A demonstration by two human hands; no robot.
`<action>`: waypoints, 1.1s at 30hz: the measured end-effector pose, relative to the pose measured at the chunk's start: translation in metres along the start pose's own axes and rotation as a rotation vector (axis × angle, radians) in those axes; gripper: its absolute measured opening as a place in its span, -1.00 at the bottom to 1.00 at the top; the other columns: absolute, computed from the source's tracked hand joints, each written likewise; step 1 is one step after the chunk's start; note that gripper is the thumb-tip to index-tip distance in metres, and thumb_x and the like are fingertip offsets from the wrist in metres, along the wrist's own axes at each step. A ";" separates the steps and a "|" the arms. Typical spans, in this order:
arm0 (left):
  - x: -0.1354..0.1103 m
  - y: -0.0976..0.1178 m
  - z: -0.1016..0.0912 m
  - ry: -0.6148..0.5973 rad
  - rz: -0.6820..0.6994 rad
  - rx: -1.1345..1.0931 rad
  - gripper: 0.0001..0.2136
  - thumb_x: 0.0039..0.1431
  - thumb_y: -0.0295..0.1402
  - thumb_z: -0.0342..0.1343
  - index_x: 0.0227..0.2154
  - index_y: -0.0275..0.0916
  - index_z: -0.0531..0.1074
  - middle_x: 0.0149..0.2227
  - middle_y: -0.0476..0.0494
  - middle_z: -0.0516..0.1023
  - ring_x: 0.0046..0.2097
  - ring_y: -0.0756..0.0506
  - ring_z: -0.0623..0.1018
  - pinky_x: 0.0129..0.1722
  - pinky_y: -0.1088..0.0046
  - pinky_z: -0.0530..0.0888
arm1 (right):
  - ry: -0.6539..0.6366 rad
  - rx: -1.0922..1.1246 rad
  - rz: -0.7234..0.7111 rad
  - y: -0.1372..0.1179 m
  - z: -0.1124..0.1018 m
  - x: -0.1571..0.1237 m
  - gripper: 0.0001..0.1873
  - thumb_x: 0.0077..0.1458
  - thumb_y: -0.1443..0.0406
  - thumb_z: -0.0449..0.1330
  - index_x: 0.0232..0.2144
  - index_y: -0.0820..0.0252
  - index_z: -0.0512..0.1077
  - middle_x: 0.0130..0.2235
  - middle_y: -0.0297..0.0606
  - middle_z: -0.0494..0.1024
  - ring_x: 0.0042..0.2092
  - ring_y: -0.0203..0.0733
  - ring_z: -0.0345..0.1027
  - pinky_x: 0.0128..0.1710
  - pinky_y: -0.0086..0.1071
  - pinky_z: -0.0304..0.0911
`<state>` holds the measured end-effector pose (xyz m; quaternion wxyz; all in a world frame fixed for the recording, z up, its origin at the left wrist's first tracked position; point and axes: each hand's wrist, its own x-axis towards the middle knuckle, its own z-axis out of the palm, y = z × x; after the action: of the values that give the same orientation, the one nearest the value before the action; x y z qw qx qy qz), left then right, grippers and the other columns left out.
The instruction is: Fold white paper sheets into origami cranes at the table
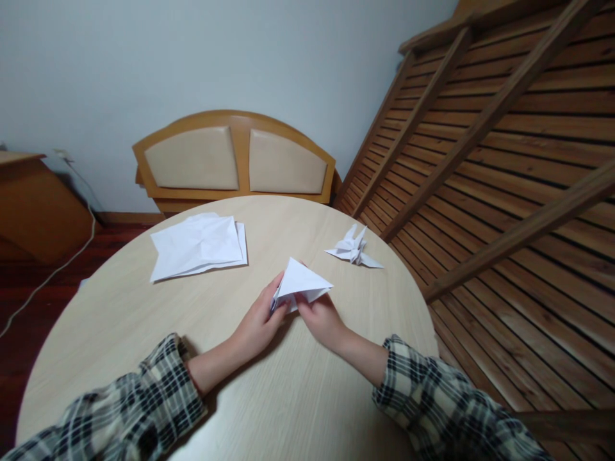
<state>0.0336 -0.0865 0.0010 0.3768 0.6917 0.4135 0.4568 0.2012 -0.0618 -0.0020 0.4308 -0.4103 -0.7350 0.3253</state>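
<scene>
A white sheet folded into a triangle (302, 280) is held just above the round pale-wood table (144, 320). My left hand (259, 323) pinches its left edge with closed fingers. My right hand (321, 317) grips its lower right edge from below, fingers closed. Both sleeves are plaid. A finished folded paper figure (354, 248) lies on the table to the right, beyond my hands.
A small stack of white paper sheets (199, 244) lies at the table's far left. A wooden headboard with padded panels (235, 160) leans on the wall behind. Slatted wooden frames (504, 179) stand at the right. A white cable (57, 262) runs across the floor at left.
</scene>
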 end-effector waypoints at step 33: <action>0.011 0.016 -0.002 0.273 -0.416 -0.731 -0.64 -0.16 -0.25 0.35 -0.24 -0.30 0.62 -0.06 -0.28 0.64 0.06 -0.37 0.54 0.13 0.17 0.40 | -0.098 -0.478 -0.328 -0.009 -0.016 -0.002 -0.01 -0.01 0.59 -0.02 0.39 -0.10 -0.20 0.41 -0.23 -0.02 0.37 -0.02 -0.07 0.31 0.06 0.05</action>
<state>0.0378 -0.0817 0.0196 0.6225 0.3482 0.4013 0.5747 0.2139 -0.0658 0.0112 0.3329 -0.3597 -0.8672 0.0884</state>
